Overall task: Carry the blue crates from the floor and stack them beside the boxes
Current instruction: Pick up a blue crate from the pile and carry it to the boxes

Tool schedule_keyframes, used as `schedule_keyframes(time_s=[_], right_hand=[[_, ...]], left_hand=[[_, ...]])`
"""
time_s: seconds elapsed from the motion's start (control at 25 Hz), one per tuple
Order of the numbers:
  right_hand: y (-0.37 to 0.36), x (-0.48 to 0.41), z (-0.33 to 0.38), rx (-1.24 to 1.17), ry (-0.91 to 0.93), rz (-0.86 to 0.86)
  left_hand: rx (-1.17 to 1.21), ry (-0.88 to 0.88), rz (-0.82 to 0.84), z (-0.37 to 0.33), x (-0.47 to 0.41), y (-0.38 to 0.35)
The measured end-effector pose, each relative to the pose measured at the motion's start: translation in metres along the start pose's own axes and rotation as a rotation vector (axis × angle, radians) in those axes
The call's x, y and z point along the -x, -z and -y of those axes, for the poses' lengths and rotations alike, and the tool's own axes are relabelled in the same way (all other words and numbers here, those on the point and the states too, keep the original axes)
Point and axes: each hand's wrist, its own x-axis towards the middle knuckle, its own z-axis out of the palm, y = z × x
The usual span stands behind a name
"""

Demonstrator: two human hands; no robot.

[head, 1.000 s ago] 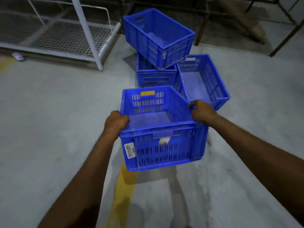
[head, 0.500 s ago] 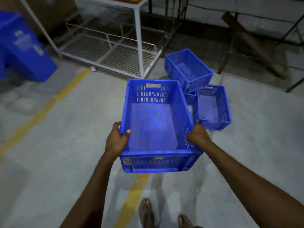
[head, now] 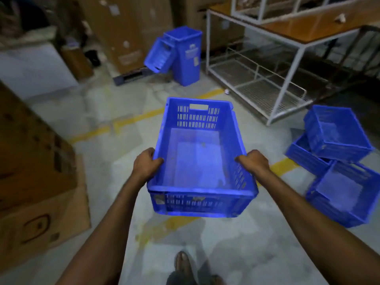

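I hold an empty blue crate [head: 197, 157] level in front of me, above the floor. My left hand [head: 146, 163] grips its left rim and my right hand [head: 254, 161] grips its right rim. Three more blue crates [head: 337, 161] lie in a loose pile on the floor at my right. Ahead, a tall stack of blue crates [head: 188, 56] stands beside large cardboard boxes [head: 127, 31], with another blue crate [head: 159, 56] leaning tilted against its left side.
A big cardboard box [head: 35, 182] sits close on my left. A white metal rack table [head: 267, 64] with a wire shelf stands at the right back. Yellow floor lines [head: 131, 122] cross the grey concrete. My foot [head: 182, 262] shows below.
I have lifted the crate off the floor and turned left. The pile of crates has slid from the centre to the right, and the boxes and crate stack have come into view.
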Motion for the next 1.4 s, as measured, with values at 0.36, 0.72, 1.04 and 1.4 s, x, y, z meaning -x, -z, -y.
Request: schedule_keyframes(time_s=[0.36, 0.72, 1.04, 1.4], right_hand=[[-0.174, 0.178, 0.076, 0.01, 0.304, 0.058], [-0.365, 0.487, 0.051, 0.293, 0.632, 0.494], [-0.494, 0.691, 0.028, 0.29, 0.676, 0.819], [-0.658, 0.814, 0.029, 0.263, 0.531, 1.092]], left_hand=[[0.054, 0.338, -0.307, 0.148, 0.21, 0.148], [-0.032, 0.936, -0.55, 0.362, 0.539, 0.228], [0.068, 1.141, -0.576, 0.499, 0.749, 0.303], [0.171, 1.127, -0.457, 0.67, 0.84, 0.375]])
